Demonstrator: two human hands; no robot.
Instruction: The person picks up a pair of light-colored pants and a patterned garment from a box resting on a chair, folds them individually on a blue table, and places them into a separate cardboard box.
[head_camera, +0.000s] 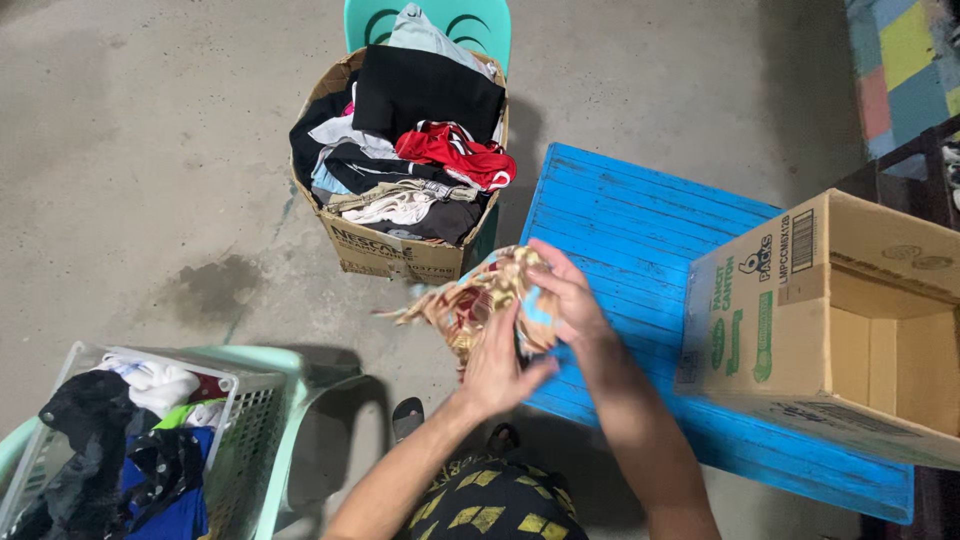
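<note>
cloth (478, 300) held in both hands: tan and cream with dark red and pale blue patches, a mixed print; table (640, 230): bright blue painted planks; open carton (830, 320) on it: plain brown card with green and black print; carton of clothes (385, 250): brown, holding black, grey, white and beige pieces and one red garment (455, 150) with white trim; chair (480, 25) behind it: teal; basket (250, 420) at lower left: white mesh on a pale green seat, holding black, white, royal blue and lime pieces; floor (150, 130): mottled grey concrete with a darker stain; the person's shorts (490, 505): black with a yellow pattern.
</note>
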